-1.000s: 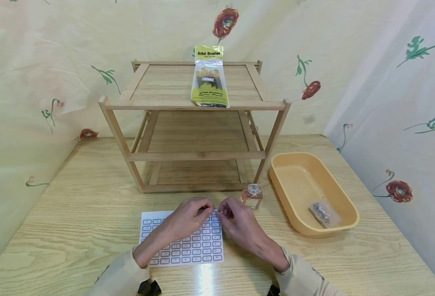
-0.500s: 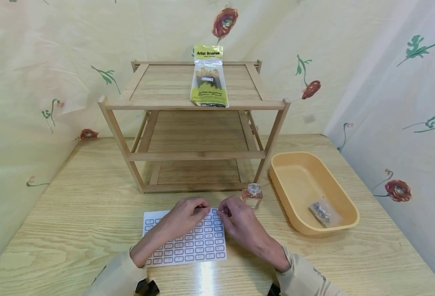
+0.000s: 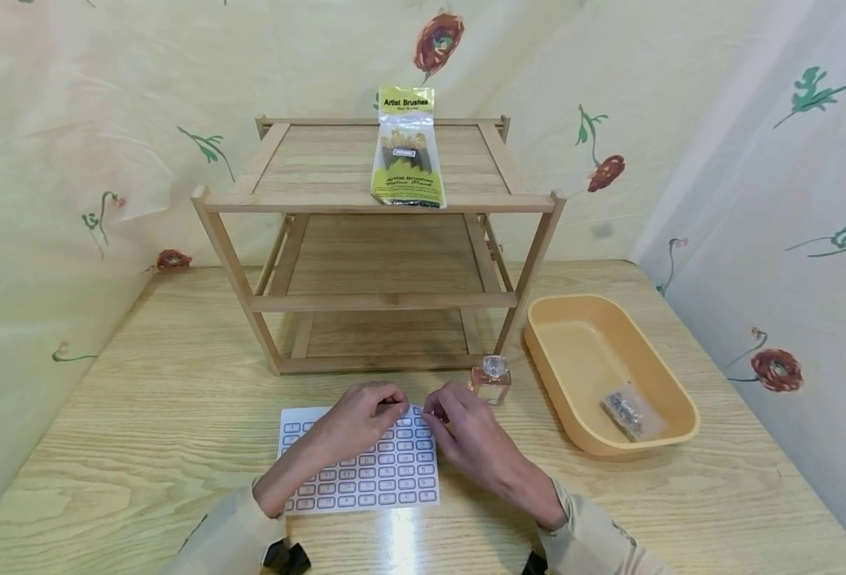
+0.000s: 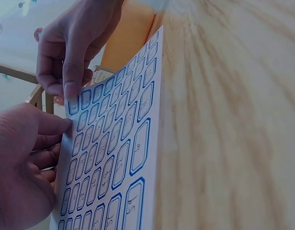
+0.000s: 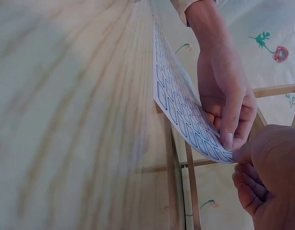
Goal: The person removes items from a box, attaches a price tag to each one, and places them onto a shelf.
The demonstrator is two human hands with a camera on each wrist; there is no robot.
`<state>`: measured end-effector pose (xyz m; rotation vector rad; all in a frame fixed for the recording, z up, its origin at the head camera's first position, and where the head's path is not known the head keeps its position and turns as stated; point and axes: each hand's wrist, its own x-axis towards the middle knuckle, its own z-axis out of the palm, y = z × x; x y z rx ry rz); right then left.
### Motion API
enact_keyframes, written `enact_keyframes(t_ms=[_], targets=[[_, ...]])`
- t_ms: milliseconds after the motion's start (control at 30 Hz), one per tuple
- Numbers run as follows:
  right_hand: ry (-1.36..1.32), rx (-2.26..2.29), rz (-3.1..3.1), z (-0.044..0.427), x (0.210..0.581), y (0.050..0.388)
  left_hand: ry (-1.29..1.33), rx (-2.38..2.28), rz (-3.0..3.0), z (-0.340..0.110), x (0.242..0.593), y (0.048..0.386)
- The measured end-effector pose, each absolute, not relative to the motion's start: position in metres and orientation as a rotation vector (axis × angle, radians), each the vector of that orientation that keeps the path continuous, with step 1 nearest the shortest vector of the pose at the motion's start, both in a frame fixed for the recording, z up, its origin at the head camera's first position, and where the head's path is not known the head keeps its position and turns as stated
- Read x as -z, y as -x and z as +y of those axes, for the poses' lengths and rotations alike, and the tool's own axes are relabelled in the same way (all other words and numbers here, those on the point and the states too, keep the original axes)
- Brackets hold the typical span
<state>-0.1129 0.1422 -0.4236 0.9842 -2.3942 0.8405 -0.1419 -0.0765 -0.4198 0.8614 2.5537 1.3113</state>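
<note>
A white sheet of blue-framed labels [image 3: 387, 479] lies on the table, its far edge lifted toward the hands. My left hand [image 3: 354, 427] pinches that far edge, fingers curled behind it, as the right wrist view also shows of the left hand [image 5: 229, 98]. At the sheet's far right corner my right hand [image 3: 476, 435] pinches with thumb and index finger; in the left wrist view the right hand's thumb rests on the corner label [image 4: 73, 103]. A glass bottle [image 3: 490, 383] with a clear cap stands just beyond my right hand.
A three-tier wooden shelf [image 3: 383, 302] stands behind the hands, with a pack of artist brushes [image 3: 408, 172] on its top tier. To the right sits a yellow tray [image 3: 566, 343] holding a small clear packet [image 3: 631, 414]. Flowered cloth hangs behind and at both sides.
Since a second ago the sheet has shifted slightly right and my left hand has moved a little left along its far edge. In the last half second there is hardly any movement.
</note>
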Motion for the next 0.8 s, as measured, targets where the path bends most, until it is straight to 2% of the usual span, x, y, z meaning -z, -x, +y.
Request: enact_keyframes(t_ms=[467,800], targets=[[-1.086,-0.72,-2.315,0.1453,0.4248,0.1155,-0.865,-1.304,2.55,-0.0762,0.42,0.1434],[-1.054,-0.845,-2.358,0.1465,0.4268,0.1149,-0.883,-1.305,2.516,-0.076,0.4221,0.1448]])
